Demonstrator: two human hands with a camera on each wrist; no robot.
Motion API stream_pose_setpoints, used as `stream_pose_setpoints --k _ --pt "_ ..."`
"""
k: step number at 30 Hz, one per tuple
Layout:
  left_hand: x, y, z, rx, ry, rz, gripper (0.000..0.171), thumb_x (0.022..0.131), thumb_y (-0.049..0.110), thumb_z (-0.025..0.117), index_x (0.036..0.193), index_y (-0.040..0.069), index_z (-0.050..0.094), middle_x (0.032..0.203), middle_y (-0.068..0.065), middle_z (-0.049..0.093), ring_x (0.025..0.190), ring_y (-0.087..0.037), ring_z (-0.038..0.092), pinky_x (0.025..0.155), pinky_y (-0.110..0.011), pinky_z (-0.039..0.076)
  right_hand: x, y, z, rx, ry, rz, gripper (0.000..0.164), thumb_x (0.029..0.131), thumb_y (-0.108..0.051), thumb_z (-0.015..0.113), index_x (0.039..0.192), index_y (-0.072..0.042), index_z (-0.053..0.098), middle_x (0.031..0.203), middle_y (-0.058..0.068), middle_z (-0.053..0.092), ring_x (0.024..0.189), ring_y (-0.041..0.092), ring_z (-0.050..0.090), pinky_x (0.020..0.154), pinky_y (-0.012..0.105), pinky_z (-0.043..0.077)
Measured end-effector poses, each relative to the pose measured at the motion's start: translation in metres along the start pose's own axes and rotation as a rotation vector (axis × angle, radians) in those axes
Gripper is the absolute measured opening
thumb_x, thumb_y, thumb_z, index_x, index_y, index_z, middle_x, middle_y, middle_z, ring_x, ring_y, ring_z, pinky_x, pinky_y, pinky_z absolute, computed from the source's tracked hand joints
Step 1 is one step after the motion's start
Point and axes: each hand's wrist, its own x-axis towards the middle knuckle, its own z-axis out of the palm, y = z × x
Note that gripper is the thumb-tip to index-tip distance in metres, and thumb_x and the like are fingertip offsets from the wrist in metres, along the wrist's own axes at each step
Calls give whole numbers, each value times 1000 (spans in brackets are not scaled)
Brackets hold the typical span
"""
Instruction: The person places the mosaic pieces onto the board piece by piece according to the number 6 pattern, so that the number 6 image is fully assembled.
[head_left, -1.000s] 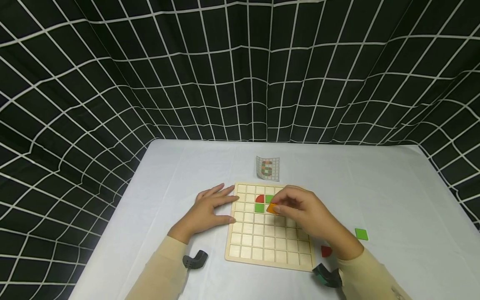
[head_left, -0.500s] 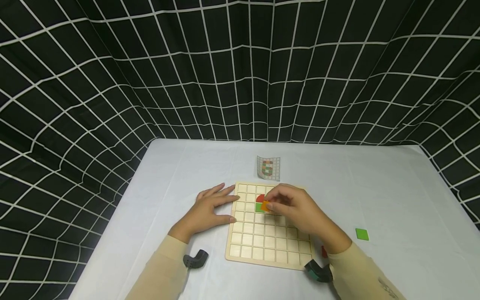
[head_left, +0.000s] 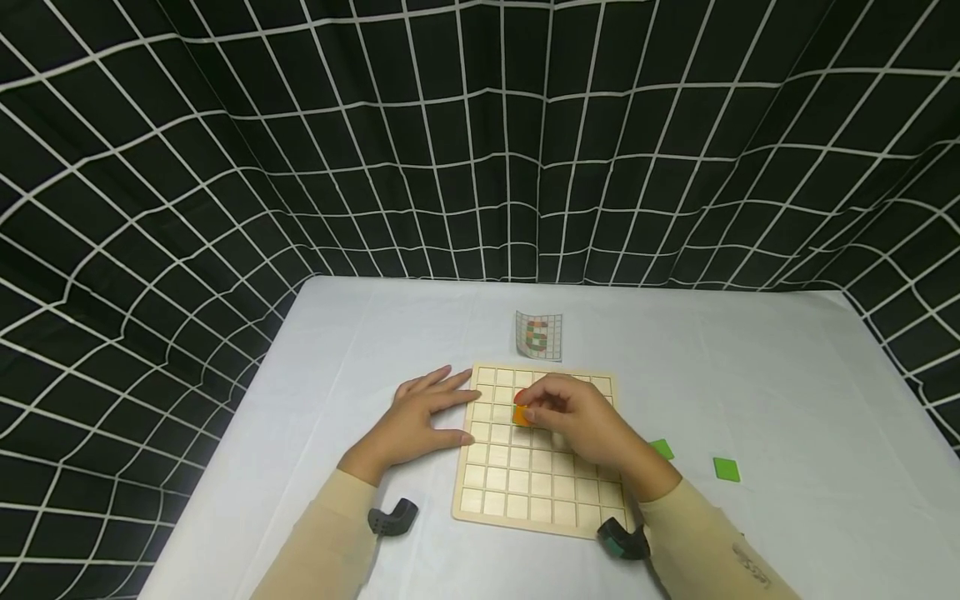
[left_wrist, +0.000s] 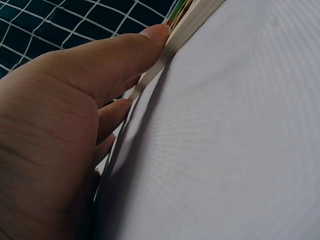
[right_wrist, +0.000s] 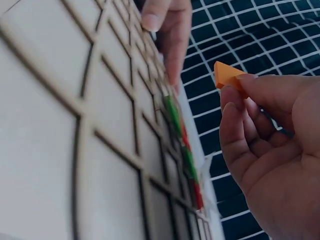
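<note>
My right hand (head_left: 581, 423) pinches an orange tile (head_left: 519, 415) between thumb and fingertips. In the right wrist view the orange tile (right_wrist: 227, 75) is held up off the wooden grid board (head_left: 517, 481). Below it, red and green tiles (right_wrist: 173, 112) sit in the board's squares; from the head, a red tile (head_left: 520, 396) peeks out by the fingertips, while the green ones are hidden. My left hand (head_left: 415, 422) lies at the board's left edge, fingers spread and fairly straight. Its thumb (left_wrist: 150, 37) touches the board's side.
Behind the board lies a small paper card (head_left: 538, 337) printed with a coloured grid pattern. To the right, a green tile (head_left: 726, 469) and another green tile (head_left: 662, 449), partly covered by my wrist, rest on the white table (head_left: 795, 400). Black wrist devices (head_left: 393, 518) sit at both wrists.
My right hand has moved left across the board with the orange tile. A second green tile now shows beside my right wrist, and the red tile on the table is covered. The left hand stays put.
</note>
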Motion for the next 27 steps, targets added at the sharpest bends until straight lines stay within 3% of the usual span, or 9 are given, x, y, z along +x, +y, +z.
stream_pose_setpoints --k 17,27 --pt "2 1 0 -2 6 5 68 91 52 87 153 29 67 171 10 39 163 -20 21 126 -55 10 -4 21 7 -123 -33 46 10 102 -7 77 104 -16 79 99 -6 70 90 20 65 80 32 56" --pt "0 1 -1 -3 10 7 68 91 51 87 152 29 68 171 9 40 163 -23 22 126 -56 10 -4 23 13 -153 -38 -35 13 100 -2 77 104 -14 80 96 -9 70 87 14 64 79 32 56"
